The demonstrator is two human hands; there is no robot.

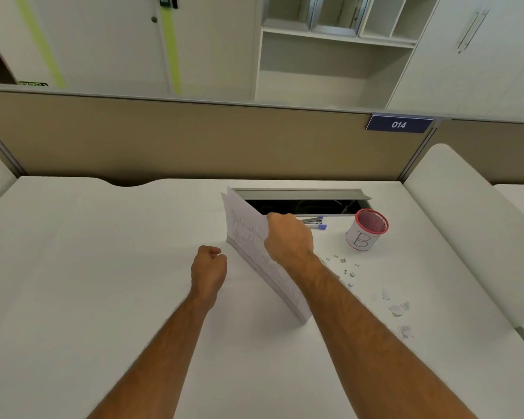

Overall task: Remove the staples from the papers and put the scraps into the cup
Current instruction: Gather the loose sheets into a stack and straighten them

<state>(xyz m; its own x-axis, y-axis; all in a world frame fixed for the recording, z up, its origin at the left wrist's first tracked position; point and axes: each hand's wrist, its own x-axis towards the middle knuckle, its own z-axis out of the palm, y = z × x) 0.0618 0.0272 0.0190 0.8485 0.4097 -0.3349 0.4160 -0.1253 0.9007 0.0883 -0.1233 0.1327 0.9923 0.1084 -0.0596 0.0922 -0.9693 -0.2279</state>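
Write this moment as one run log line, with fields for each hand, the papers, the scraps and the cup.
left hand: fist, empty | right hand: grips papers on edge | scraps: on desk | cup: upright

Two bare forearms, no sleeves, left grip (pixel 208 263), right grip (pixel 288 237), both unadorned

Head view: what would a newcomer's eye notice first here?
First, the paper stack standing on edge in the middle of the desk, gripped at its top by the right hand, while the left hand is a fist beside it. Next, the red-rimmed cup marked B at the right, with staples and paper scraps lying loose on the desk in front of it.
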